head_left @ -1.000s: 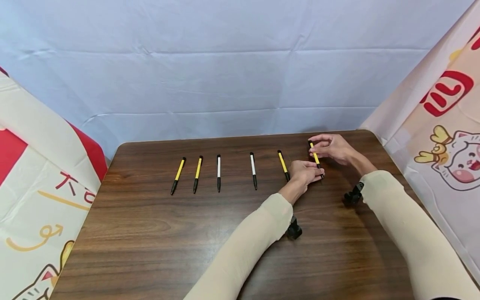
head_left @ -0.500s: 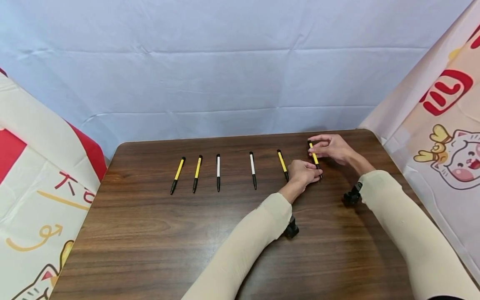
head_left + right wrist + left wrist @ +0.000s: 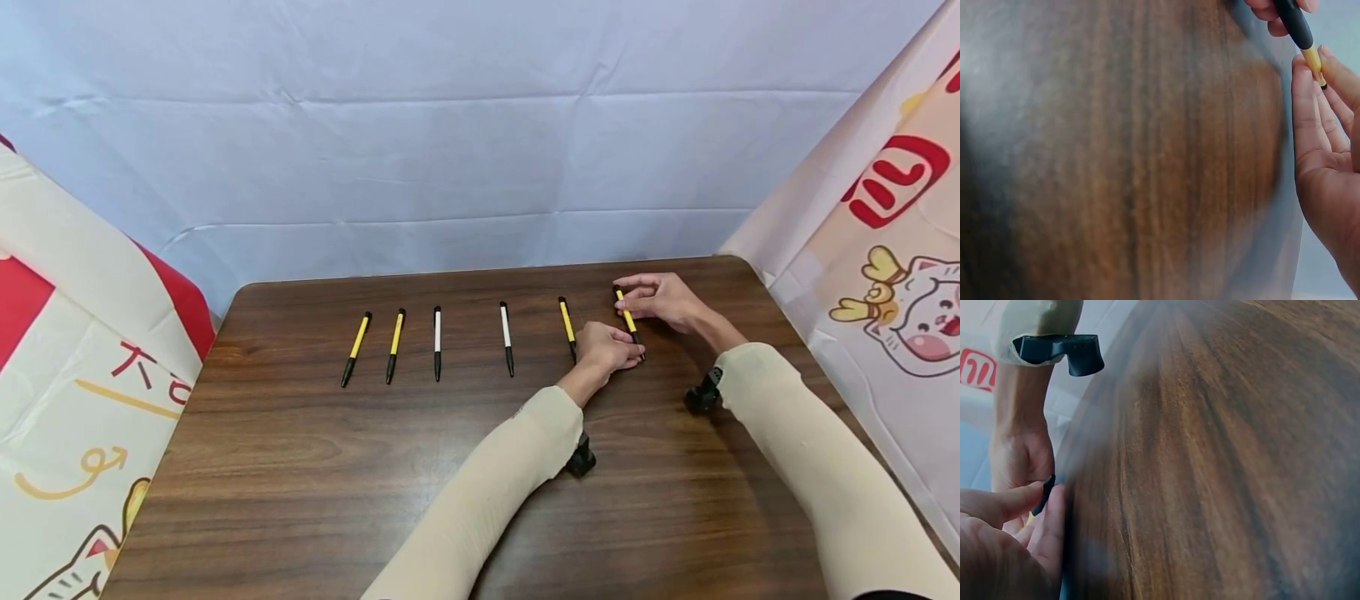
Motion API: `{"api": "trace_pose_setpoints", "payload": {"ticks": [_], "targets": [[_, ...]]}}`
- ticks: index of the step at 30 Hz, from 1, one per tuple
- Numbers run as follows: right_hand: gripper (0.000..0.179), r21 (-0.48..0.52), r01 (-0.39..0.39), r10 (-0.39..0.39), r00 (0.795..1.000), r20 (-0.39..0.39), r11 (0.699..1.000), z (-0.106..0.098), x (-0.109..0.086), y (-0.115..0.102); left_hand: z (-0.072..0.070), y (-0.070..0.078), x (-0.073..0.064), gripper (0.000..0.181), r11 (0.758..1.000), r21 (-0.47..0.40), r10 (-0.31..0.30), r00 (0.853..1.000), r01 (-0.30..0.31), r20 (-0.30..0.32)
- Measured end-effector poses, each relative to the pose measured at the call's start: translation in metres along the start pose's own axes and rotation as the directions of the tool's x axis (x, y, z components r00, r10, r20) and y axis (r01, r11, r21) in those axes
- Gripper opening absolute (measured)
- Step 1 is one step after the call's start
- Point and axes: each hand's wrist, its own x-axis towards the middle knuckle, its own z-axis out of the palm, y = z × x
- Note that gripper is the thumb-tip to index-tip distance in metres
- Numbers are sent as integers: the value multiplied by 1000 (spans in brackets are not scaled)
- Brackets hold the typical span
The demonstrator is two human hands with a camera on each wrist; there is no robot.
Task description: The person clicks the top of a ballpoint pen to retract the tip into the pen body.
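Both hands are on a yellow pen (image 3: pixel 627 317) with black ends, at the right end of a row of pens. My left hand (image 3: pixel 604 347) pinches its black grip end between thumb and fingers, as the left wrist view also shows. At the far end, my right hand (image 3: pixel 666 302) holds the yellow barrel near the black top between thumb and fingertips. In the right wrist view, the black grip (image 3: pixel 1294 24) slants down into that hand. Just left of my left hand lies another yellow pen (image 3: pixel 567 321), its lower tip hidden behind the hand.
Farther left on the brown wooden table (image 3: pixel 315 467) lie a white pen (image 3: pixel 506 333), a second white pen (image 3: pixel 437 337), a yellow pen (image 3: pixel 396 337) and a slanted yellow pen (image 3: pixel 358 342). A pale cloth (image 3: pixel 450 150) hangs behind the table's back edge.
The top end of the held pen has shifted slightly left and toward me with my right hand. My left hand stays nearly in place, and the other pens lie as before.
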Motion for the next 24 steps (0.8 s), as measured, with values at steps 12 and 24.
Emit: {"api": "trace_pose_setpoints", "payload": {"ticks": [12,24], "targets": [[60,-15,11,-11,1000,-25,1000,3,0,4,5,-7,13,11,998,64,-18,1000,19,-8],[59,-71,-34,29,997,-66,997,4,-2,3,6,-12,18,21,989,147,15,999,-9,-35]]}}
